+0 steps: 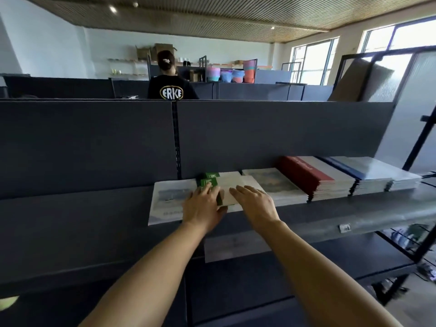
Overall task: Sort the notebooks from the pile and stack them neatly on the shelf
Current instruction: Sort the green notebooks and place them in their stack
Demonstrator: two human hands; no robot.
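Note:
A row of notebook stacks lies on the dark shelf (94, 208). In the middle is a stack of white notebooks with green spines (230, 185). My left hand (203, 206) rests on its left edge, fingers over the green spine and thumb at the front edge. My right hand (254, 201) lies flat on the white cover with straight fingers. To the left lies a pale notebook stack with a landscape print (168, 199). To the right are another landscape-print stack (273, 182), a red-spined stack (311, 175) and a blue-spined stack (363, 171).
A dark partition panel (259, 128) rises right behind the shelf. A lower shelf (306, 260) carries a pale sheet (236, 246). A black metal frame (424, 147) stands at the right. Beyond the partition a person in a black shirt (171, 83) faces away.

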